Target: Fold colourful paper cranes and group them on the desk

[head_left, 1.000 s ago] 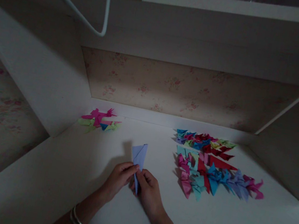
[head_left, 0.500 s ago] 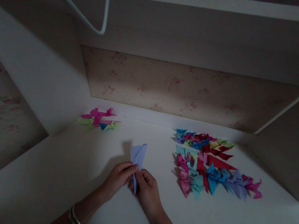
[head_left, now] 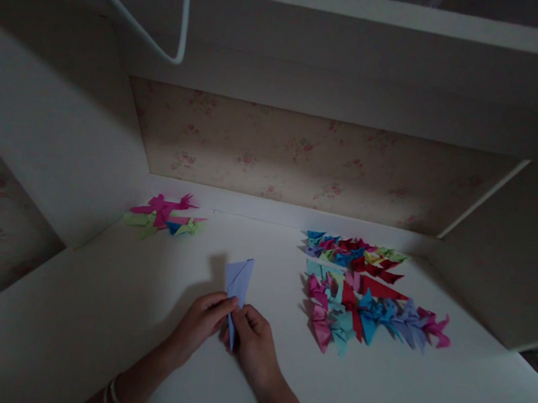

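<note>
A piece of lavender folded origami paper [head_left: 238, 279] is held upright above the white tabletop, wide at its top and narrowing to a point below. My left hand [head_left: 203, 324] pinches its left side, thumb over the front near the middle. From the right, my right hand [head_left: 255, 345] grips the lower part between thumb and fingers. The fingers behind the paper are partly hidden. Folded paper figures [head_left: 368, 311] in pink, teal, red, blue and lavender lie in rows to the right of my hands. A smaller group of pink, green and blue folded papers [head_left: 166, 213] lies at the back left.
The white tabletop [head_left: 130, 315] runs back to a wall panel with floral paper [head_left: 300, 159]. Side panels stand left and right. An overhead shelf [head_left: 407, 21] carries clear plastic items, and a pale bent tube [head_left: 183, 20] hangs at upper left.
The whole view has shifted slightly, so everything on the table appears a little further left. Both hands keep the same hold on the lavender paper, with barely any change in its shape.
</note>
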The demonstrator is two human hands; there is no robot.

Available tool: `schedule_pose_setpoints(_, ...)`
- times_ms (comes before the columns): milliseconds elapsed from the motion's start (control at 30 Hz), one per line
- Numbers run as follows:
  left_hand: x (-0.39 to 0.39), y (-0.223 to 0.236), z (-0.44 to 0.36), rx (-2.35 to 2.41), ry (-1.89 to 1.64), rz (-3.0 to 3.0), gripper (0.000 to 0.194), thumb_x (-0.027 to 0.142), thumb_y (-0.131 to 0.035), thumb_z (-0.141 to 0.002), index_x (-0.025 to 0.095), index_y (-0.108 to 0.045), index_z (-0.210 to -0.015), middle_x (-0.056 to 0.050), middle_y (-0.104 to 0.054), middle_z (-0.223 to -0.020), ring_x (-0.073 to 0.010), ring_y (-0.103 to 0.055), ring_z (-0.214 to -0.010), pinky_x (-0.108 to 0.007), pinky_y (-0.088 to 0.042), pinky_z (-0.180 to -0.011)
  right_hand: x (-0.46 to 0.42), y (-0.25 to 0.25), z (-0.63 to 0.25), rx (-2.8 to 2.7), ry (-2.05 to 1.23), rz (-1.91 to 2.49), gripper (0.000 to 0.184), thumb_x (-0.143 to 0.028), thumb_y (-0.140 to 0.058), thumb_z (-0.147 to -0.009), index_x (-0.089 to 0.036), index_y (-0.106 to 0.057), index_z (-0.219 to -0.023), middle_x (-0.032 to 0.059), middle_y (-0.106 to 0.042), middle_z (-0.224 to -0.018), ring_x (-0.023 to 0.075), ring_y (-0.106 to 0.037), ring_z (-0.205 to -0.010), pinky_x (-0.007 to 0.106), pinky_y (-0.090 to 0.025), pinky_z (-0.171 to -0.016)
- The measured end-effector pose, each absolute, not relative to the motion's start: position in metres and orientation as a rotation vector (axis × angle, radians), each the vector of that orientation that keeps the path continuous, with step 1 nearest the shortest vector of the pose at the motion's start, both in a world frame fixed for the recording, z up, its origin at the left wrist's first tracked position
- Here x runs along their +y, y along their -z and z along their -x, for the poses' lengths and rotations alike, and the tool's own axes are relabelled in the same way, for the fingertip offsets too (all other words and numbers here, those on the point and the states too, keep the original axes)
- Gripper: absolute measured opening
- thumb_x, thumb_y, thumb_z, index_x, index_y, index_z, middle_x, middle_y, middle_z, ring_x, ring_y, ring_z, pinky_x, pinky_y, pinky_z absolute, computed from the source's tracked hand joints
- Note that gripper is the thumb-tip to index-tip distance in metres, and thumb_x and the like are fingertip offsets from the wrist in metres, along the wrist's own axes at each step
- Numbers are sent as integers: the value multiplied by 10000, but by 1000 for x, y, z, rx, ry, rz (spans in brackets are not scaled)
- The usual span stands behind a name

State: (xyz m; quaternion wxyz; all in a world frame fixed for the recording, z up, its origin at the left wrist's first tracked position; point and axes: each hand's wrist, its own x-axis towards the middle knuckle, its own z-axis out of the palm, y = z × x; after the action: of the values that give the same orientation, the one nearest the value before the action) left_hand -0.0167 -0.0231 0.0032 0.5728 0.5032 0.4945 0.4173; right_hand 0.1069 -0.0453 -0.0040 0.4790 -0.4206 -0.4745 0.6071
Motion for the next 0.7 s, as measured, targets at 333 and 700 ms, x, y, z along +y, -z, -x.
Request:
schedule_pose_setpoints(333, -23, 0, 17, 1137, -966, -1191, 391, 515, -580, -774, 166, -498, -618, 71, -378, -426, -79, -360, -387, -213, -225, -405, -46, 4, -107, -1168, -1473, 1027, 442, -543, -481, -874, -162, -551, -662, -17, -552, -543, 85, -448, -440, 210, -333, -440)
schedule_pose_setpoints(700, -23, -1, 18, 1152, -970, -1206, 408, 524, -588, -763, 165, -502, -591, 64, -385, -426, -84, -373, -399, -220, -234, -418, -46, 7, -107, -1163, -1488, 1034, 453, -579, -480, -858, -168, -547, -680, -13, -564, -560, 86, -449, -445, 211, -333, -440)
